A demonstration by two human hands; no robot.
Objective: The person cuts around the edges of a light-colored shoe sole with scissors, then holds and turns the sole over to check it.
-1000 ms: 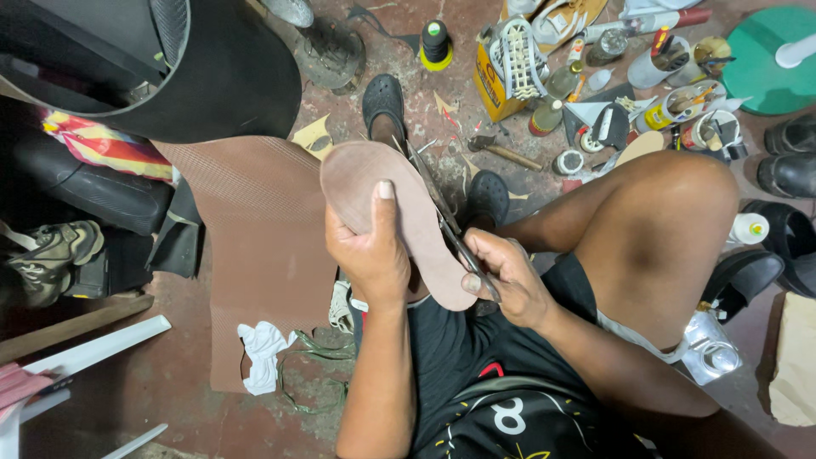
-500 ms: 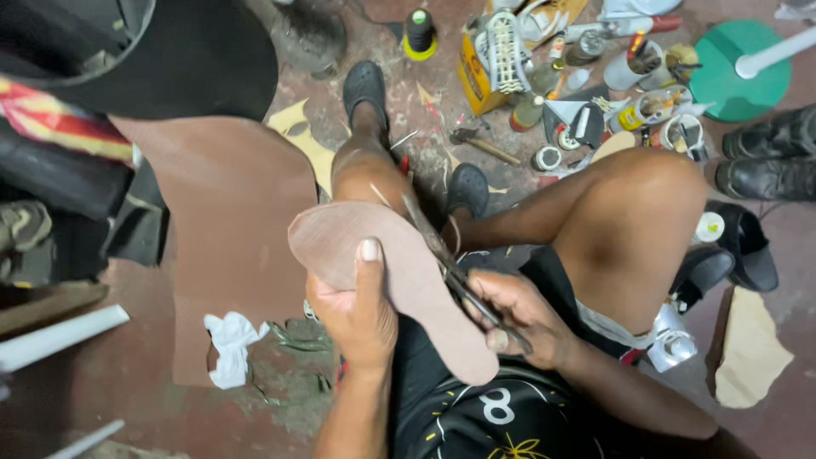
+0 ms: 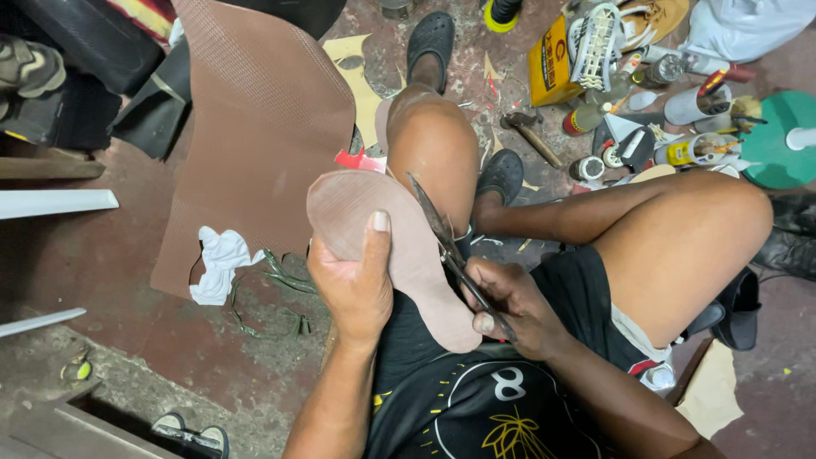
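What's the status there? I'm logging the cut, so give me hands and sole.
Left hand grips brown sole cutout, thumb on top. Right hand works scissors along its edge. Nothing blocking the blades.

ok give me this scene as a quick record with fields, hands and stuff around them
left hand: grips brown sole-shaped piece, thumb on top
right hand: holds scissors at the piece's right edge
posture: seated on floor, knees bent
left of hands: large brown sheet, white rag
upper right: hammer, yellow can, bottles, shoe parts
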